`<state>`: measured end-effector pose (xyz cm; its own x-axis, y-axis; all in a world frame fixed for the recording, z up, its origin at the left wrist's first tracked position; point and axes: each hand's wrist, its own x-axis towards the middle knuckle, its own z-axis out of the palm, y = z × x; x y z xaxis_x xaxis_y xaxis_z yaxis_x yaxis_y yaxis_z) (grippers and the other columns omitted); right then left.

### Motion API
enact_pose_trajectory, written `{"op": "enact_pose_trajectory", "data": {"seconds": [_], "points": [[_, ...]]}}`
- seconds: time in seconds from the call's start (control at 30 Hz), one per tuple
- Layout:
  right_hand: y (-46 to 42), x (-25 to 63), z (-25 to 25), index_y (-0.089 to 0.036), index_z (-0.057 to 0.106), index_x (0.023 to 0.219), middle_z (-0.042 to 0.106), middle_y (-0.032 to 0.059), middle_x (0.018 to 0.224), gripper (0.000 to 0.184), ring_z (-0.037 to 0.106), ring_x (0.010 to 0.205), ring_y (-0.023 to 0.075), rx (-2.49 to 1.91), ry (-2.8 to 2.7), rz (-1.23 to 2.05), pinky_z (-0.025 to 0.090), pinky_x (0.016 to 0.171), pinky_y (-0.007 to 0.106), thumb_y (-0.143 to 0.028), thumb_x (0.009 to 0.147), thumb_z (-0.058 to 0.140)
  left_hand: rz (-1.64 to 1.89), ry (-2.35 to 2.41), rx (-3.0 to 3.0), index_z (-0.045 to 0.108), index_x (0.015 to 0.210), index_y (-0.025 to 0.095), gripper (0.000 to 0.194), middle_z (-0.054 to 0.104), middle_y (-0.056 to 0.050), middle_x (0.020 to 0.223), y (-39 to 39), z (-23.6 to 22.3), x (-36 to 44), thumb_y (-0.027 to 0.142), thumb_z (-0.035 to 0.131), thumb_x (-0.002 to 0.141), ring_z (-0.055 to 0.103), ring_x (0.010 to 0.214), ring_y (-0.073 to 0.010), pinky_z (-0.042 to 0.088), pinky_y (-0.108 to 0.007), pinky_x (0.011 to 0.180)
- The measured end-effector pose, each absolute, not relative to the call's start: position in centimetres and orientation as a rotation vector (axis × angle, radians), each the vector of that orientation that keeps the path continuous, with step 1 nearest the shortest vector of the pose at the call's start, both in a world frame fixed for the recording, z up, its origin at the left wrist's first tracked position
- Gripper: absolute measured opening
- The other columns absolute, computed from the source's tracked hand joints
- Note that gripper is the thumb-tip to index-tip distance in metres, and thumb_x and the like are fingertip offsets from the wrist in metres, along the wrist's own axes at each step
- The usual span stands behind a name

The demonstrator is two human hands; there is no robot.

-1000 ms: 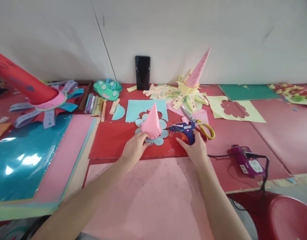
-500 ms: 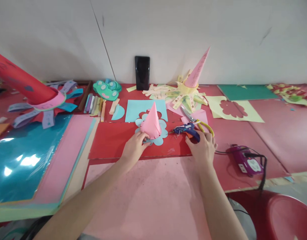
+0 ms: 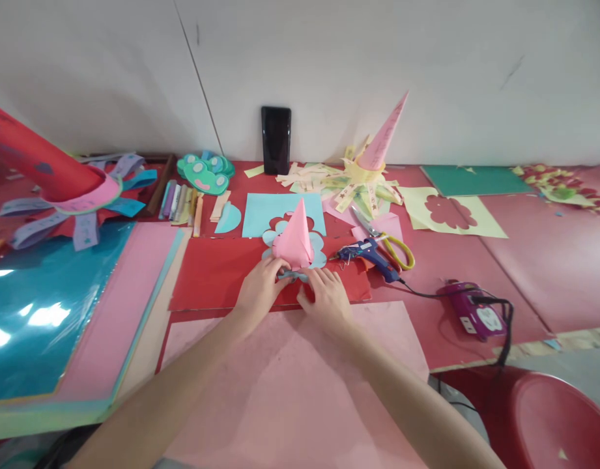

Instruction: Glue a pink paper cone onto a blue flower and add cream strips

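A small pink paper cone (image 3: pixel 294 237) stands upright on a light-blue flower-shaped paper (image 3: pixel 318 249), which lies on a red sheet (image 3: pixel 212 273). My left hand (image 3: pixel 258 293) pinches the cone's lower left edge and the flower beneath it. Just right of it, my right hand (image 3: pixel 325 294) presses its fingertips on the front of the flower at the cone's base. The blue glue gun (image 3: pixel 371 252) lies on the red sheet to the right, with no hand on it.
Yellow-handled scissors (image 3: pixel 395 247) lie beside the glue gun. A purple power strip (image 3: pixel 470 312) with a black cord sits at the right edge. A black phone (image 3: pixel 275 139) leans on the wall. Other paper cones, cut sheets and a red stool (image 3: pixel 554 417) surround the spot.
My right hand let go of the glue gun, which now lies on the sheet, and moved left to the base of the cone. My left hand stayed at the cone.
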<state>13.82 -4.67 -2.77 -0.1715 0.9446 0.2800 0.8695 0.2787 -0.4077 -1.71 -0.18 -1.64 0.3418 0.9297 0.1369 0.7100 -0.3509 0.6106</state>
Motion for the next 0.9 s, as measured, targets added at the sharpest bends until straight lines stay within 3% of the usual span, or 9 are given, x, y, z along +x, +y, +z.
{"op": "enact_pose_trajectory", "data": {"seconds": [0.9], "points": [[-4.57, 13.74, -3.36, -0.018, 0.060, 0.108, 0.061, 0.0060, 0.084, 0.031, 0.053, 0.079, 0.0212, -1.620, -2.096, 0.145, 0.039, 0.071, 0.034, -0.017, 0.080, 0.048, 0.673, 1.398, 2.044, 0.057, 0.083, 0.020, 0.011, 0.060, 0.001, 0.083, 0.30, -1.77, -1.86, 0.016, 0.066, 0.078, 0.060, 0.074, -0.0134, 0.047, -0.026, 0.063]]}}
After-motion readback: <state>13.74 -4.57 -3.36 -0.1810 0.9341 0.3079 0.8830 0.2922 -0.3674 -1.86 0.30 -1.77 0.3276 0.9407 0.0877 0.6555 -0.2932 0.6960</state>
